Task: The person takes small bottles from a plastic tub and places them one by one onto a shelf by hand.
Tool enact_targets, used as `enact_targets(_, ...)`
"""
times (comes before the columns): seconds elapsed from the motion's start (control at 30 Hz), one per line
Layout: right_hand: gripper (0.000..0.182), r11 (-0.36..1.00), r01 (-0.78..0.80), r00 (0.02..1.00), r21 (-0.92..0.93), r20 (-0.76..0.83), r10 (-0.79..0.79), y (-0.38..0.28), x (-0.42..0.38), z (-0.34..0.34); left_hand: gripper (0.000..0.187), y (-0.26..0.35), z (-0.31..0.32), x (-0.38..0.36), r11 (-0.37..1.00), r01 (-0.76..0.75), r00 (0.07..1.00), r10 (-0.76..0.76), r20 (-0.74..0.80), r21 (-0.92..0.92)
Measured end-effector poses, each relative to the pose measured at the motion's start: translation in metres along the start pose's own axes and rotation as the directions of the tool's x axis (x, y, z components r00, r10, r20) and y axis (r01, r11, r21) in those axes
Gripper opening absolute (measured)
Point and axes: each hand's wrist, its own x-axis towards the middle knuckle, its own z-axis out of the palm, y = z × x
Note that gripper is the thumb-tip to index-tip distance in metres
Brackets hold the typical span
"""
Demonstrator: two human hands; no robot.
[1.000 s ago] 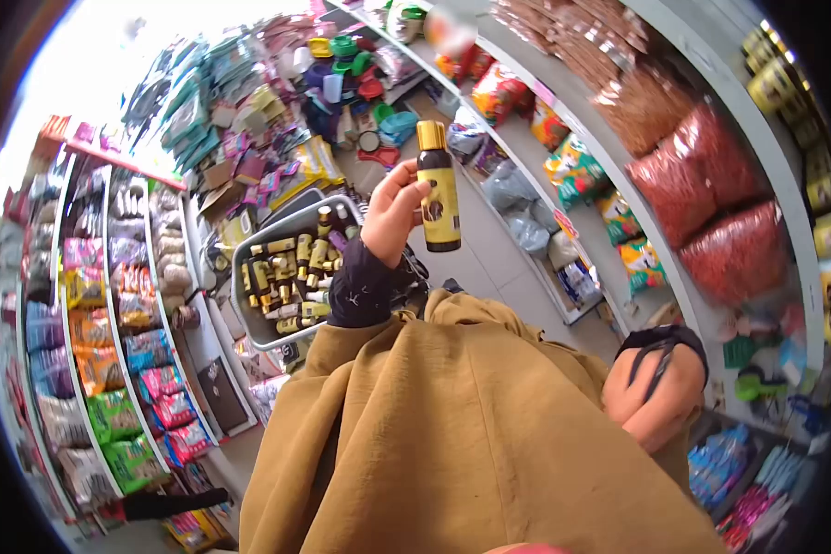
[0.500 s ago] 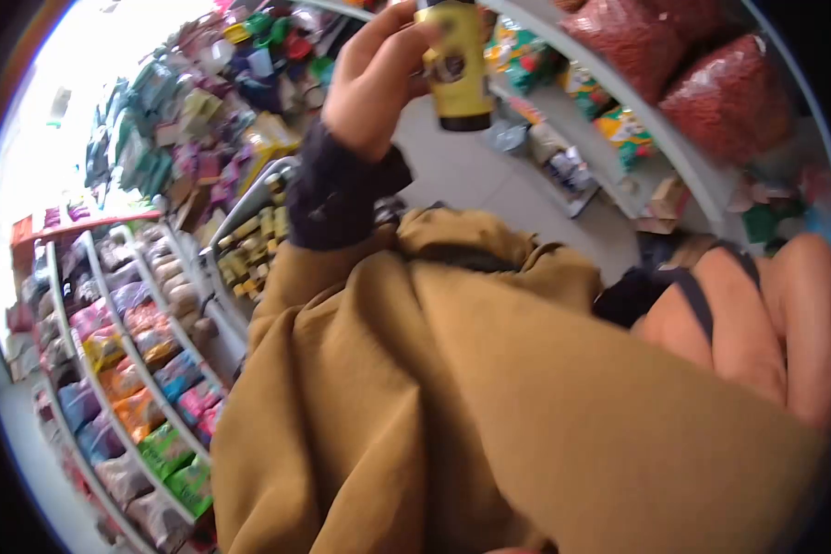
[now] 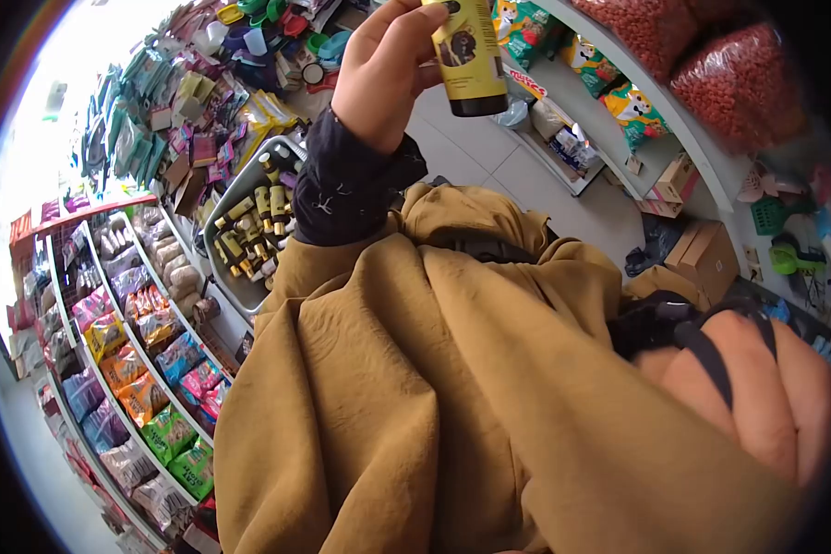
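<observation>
My left hand, at the top of the view, is closed around a yellow bottle. The bottle has a black cap at its lower end and a picture of a dark dog on its label; its top is cut off by the frame. Below and left of this hand, a grey basket holds several similar yellow bottles with dark caps. At the right edge, very near the camera, is my right hand, its fingers bent, with black straps across them. What it grips is hidden.
Shelves with colourful bags stand at the left. Piled goods fill the upper left. Shelving at the upper right carries bags of red pellets and green bags. A cardboard box sits at the right on the tiled floor.
The yellow bottle and my left hand have shifted slightly right and up in the view. My right hand sits a little lower. The picture is sharper now.
</observation>
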Motion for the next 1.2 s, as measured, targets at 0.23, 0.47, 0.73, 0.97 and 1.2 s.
enact_targets(0.23, 0.008, 0.999, 0.007, 0.973, 0.050, 0.230, -0.018, -0.004, 0.016, -0.022, 0.034, -0.012, -0.008, -0.002, 1.000, 0.011, 0.999, -0.010, -0.047, 0.025)
enact_targets(0.47, 0.006, 0.998, 0.058, 0.884, -0.010, 0.466, -0.047, -0.030, 0.047, -0.028, 0.039, -0.009, -0.010, -0.003, 0.999, -0.044, 0.999, 0.044, -0.004, -0.010)
enact_targets(0.73, 0.047, 0.745, -0.070, 0.983, -0.663, -0.171, -0.060, 0.024, 0.090, -0.052, 0.046, -0.002, 0.002, 0.004, 0.993, -0.110, 0.989, 0.114, 0.091, -0.043)
enact_targets(0.97, 0.046, 0.704, -0.124, 0.991, -0.699, -0.125, 0.051, 0.012, 0.120, -0.058, 0.046, 0.008, 0.021, 0.020, 0.987, -0.157, 0.964, 0.149, 0.220, 0.018)
enact_targets(1.2, 0.046, 0.640, -0.051, 0.999, -0.767, -0.036, 0.037, -0.049, 0.133, -0.060, 0.038, 0.032, 0.061, 0.048, 0.964, -0.257, 0.892, 0.212, 0.399, 0.062)
